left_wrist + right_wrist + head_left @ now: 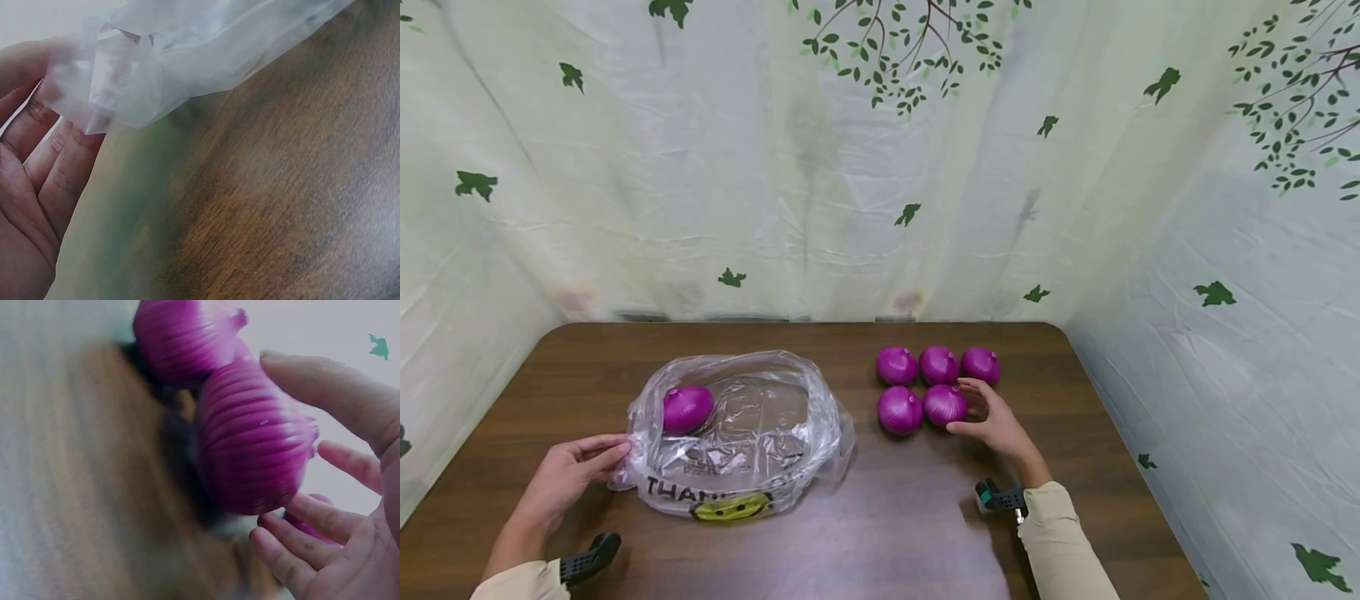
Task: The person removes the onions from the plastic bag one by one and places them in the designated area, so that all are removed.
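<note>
On the left, a clear plastic bag (831,425) with "THANK" lettering and a yellow smiley print lies with its mouth spread wide. One purple onion (687,409) is inside, at its left end. My left hand (567,475) pinches the bag's left edge between thumb and fingers; the left wrist view shows the crumpled film (144,81) at the fingertips. My right hand (1000,423) is around the right side of a front-row onion (944,405), thumb and fingers spread. In the right wrist view the thumb tip and fingertips are right at that onion's (256,444) sides.
Another onion (899,410) sits just left of the one at my right hand. Behind them stand three more in a row, the middle onion (938,365) among them. The brown wooden table (910,517) ends at a leaf-patterned curtain (850,208) behind and at the right.
</note>
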`<state>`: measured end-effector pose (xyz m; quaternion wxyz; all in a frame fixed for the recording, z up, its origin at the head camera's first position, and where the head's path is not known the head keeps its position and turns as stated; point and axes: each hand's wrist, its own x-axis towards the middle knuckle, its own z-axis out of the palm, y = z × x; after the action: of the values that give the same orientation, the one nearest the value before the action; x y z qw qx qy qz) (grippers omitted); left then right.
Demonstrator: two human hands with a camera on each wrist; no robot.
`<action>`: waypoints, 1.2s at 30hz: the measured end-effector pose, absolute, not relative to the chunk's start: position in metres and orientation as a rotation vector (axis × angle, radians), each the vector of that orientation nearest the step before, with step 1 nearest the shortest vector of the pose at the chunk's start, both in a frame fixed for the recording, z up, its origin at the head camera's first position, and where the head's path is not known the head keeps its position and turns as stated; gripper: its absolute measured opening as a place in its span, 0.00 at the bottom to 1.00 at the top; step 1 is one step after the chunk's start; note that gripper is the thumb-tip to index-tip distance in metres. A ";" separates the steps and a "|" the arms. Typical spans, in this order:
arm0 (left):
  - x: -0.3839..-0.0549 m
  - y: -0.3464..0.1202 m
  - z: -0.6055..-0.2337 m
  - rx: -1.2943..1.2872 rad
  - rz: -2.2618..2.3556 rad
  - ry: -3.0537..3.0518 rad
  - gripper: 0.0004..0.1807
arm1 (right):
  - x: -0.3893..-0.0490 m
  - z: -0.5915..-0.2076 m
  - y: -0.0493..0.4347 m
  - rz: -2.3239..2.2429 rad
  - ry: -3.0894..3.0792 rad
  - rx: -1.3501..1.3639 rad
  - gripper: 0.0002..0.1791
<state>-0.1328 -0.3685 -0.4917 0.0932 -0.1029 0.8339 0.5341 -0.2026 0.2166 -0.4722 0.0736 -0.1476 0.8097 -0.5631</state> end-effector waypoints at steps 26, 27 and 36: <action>-0.135 -0.367 -0.491 -0.299 1.574 2.478 0.29 | -0.216 -0.442 0.196 -1.532 2.567 -0.610 0.41; -0.134 -0.367 -0.492 -0.299 1.577 2.477 0.28 | -0.214 -0.437 0.192 -1.528 2.566 -0.611 0.40; -0.133 -0.367 -0.494 -0.291 1.665 2.431 0.11 | -0.226 -0.440 0.170 -1.527 2.627 -0.700 0.40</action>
<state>-0.1333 -0.3674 -0.4943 0.0902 -0.0980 0.8176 0.5601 -0.2262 0.1701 -0.4403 0.0119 -0.2244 0.8424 -0.4897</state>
